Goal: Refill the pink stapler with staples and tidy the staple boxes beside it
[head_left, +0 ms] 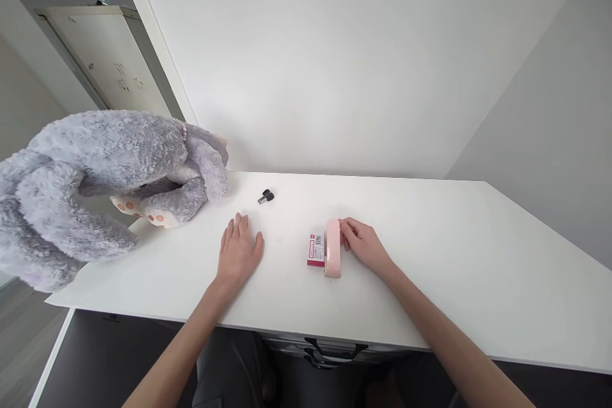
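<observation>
My left hand [239, 250] lies flat on the white table [430, 255], palm down, fingers stretched out and holding nothing. My right hand [364, 245] rests on the table with its fingers curled against the far end of a pink stapler [333, 248], which lies lengthwise beside it. Touching the stapler's left side is a small red and white box [315, 250], lying flat. Between my two hands the tabletop is bare.
A large grey plush toy [100, 178] sprawls over the table's left end, paws facing me. A small black and silver object [266, 197] lies near the wall behind my left hand. White walls close the back and right. A dark handle [329, 352] shows under the front edge.
</observation>
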`<state>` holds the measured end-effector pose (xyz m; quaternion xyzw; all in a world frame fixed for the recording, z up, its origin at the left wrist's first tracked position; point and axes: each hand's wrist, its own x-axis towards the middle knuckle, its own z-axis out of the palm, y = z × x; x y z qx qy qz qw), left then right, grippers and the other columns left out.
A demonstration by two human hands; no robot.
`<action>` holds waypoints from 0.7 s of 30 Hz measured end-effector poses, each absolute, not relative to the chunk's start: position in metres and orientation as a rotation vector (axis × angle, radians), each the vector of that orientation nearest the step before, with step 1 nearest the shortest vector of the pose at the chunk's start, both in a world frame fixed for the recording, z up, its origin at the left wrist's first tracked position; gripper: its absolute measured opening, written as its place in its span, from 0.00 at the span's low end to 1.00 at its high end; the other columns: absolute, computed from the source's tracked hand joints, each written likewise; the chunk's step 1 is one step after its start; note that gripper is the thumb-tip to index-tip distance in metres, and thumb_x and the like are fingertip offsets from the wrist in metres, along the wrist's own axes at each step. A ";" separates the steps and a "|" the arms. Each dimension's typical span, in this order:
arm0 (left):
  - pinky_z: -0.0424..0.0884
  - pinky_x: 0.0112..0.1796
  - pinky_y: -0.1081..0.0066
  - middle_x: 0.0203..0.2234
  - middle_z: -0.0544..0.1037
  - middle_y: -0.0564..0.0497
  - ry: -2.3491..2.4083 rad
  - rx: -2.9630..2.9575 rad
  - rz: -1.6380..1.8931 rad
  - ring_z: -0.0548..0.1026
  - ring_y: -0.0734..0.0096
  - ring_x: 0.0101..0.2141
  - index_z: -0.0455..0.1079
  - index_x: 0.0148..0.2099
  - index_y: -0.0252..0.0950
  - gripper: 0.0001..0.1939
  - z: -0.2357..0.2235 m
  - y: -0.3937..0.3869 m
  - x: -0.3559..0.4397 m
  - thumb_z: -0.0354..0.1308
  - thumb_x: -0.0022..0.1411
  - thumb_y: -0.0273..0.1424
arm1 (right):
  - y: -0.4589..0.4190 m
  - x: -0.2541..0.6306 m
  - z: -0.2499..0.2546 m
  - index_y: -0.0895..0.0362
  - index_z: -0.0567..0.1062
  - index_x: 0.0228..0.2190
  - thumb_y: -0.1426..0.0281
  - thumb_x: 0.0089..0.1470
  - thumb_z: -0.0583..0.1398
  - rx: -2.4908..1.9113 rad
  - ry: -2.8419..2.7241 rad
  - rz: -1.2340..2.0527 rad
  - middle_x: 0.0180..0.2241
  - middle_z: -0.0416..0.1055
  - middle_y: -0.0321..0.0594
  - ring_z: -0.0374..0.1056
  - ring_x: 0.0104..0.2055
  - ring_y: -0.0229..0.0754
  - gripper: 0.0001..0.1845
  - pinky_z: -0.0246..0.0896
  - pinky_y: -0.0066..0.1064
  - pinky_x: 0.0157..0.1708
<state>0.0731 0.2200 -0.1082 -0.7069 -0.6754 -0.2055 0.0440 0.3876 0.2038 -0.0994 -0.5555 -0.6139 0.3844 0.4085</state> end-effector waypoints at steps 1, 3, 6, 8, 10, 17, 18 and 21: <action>0.59 0.65 0.44 0.69 0.59 0.29 -2.024 -2.202 -0.649 0.58 0.39 0.69 0.57 0.69 0.24 0.30 -0.107 0.219 0.073 0.47 0.71 0.37 | 0.204 0.388 -0.099 0.51 0.69 0.27 0.45 0.66 0.51 -1.402 -1.548 0.969 0.25 0.70 0.33 0.65 0.28 0.42 0.27 0.58 0.34 0.33; 0.62 0.63 0.45 0.68 0.63 0.34 -1.941 -2.279 -0.687 0.62 0.42 0.67 0.59 0.68 0.29 0.28 -0.105 0.218 0.074 0.47 0.71 0.37 | 0.203 0.388 -0.099 0.51 0.70 0.27 0.45 0.66 0.51 -1.408 -1.548 0.975 0.26 0.71 0.33 0.65 0.28 0.42 0.27 0.58 0.34 0.33; 0.64 0.61 0.43 0.66 0.67 0.38 -1.867 -2.329 -0.728 0.66 0.43 0.63 0.64 0.65 0.33 0.25 -0.103 0.216 0.075 0.49 0.71 0.38 | 0.203 0.388 -0.099 0.51 0.70 0.27 0.46 0.66 0.51 -1.409 -1.547 0.974 0.26 0.71 0.33 0.65 0.28 0.41 0.26 0.59 0.33 0.33; 0.64 0.60 0.44 0.65 0.69 0.40 -1.810 -2.354 -0.771 0.68 0.44 0.60 0.66 0.63 0.35 0.23 -0.102 0.216 0.076 0.52 0.70 0.38 | 0.204 0.388 -0.100 0.51 0.70 0.27 0.46 0.66 0.51 -1.407 -1.548 0.969 0.26 0.71 0.33 0.65 0.27 0.41 0.26 0.59 0.33 0.33; 0.65 0.60 0.45 0.63 0.71 0.41 -1.733 -2.395 -0.827 0.69 0.47 0.59 0.66 0.62 0.36 0.22 -0.102 0.216 0.077 0.53 0.69 0.37 | 0.204 0.388 -0.100 0.51 0.70 0.27 0.46 0.66 0.51 -1.404 -1.549 0.966 0.26 0.71 0.33 0.66 0.27 0.41 0.26 0.59 0.33 0.32; 0.65 0.61 0.47 0.60 0.72 0.41 -1.704 -2.457 -0.932 0.68 0.49 0.60 0.63 0.63 0.39 0.22 -0.102 0.217 0.076 0.54 0.70 0.38 | 0.204 0.388 -0.099 0.51 0.70 0.27 0.46 0.66 0.51 -1.409 -1.547 0.968 0.26 0.72 0.34 0.66 0.27 0.41 0.26 0.60 0.33 0.32; 0.65 0.61 0.47 0.60 0.72 0.41 -1.713 -2.465 -0.944 0.68 0.50 0.60 0.63 0.63 0.39 0.22 -0.102 0.217 0.075 0.54 0.70 0.38 | 0.204 0.387 -0.099 0.51 0.70 0.27 0.46 0.66 0.51 -1.410 -1.548 0.968 0.27 0.72 0.34 0.65 0.27 0.41 0.26 0.60 0.33 0.32; 0.67 0.60 0.49 0.59 0.72 0.42 -1.736 -2.517 -0.963 0.69 0.51 0.60 0.62 0.63 0.40 0.23 -0.100 0.216 0.076 0.55 0.70 0.40 | 0.204 0.387 -0.099 0.51 0.70 0.27 0.46 0.66 0.50 -1.408 -1.552 0.963 0.27 0.73 0.34 0.65 0.27 0.41 0.26 0.60 0.34 0.33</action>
